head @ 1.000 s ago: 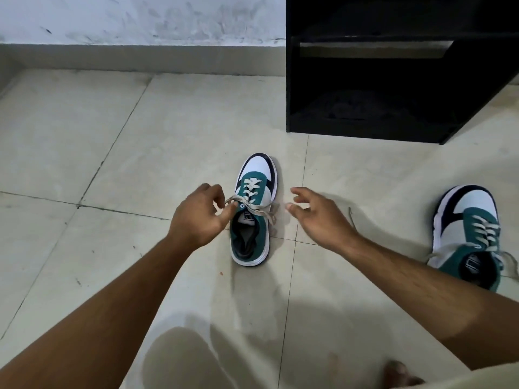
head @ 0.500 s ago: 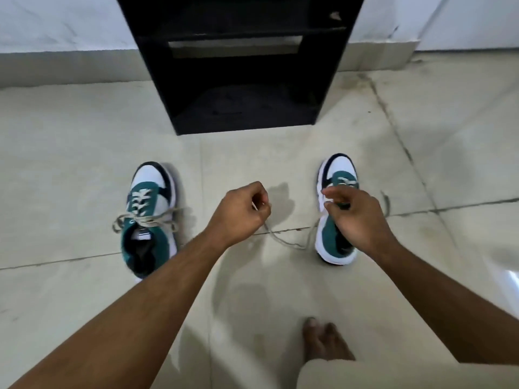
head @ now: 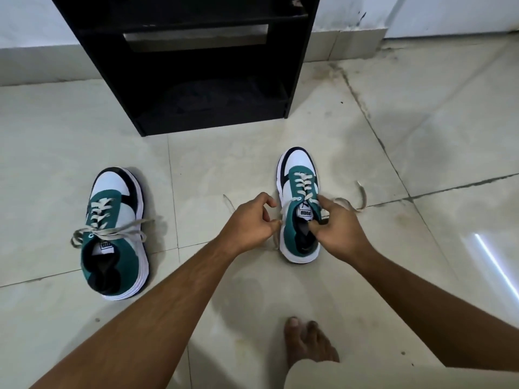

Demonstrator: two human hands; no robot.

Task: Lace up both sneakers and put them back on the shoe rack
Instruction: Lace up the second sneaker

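Observation:
Two green, white and black sneakers stand on the tiled floor, toes toward the black shoe rack [head: 196,63]. The left sneaker [head: 115,234] has its laces tied in a bow across the tongue. At the right sneaker [head: 297,192], the laces are threaded but their ends lie loose on the floor [head: 362,193]. My left hand [head: 250,220] pinches the left lace end beside the shoe. My right hand [head: 337,223] grips the shoe's collar by the tongue, with the right lace passing under its fingers.
The rack stands against the white wall, its lower shelves dark with nothing visible on them. My bare foot [head: 306,343] rests on the floor below the right sneaker. Open tile floor lies to the right and between the shoes.
My hands left the tied left sneaker and went to the right one. My view swung right. My left hand drew closer to the shoe with the lace, and my right hand settled on the collar.

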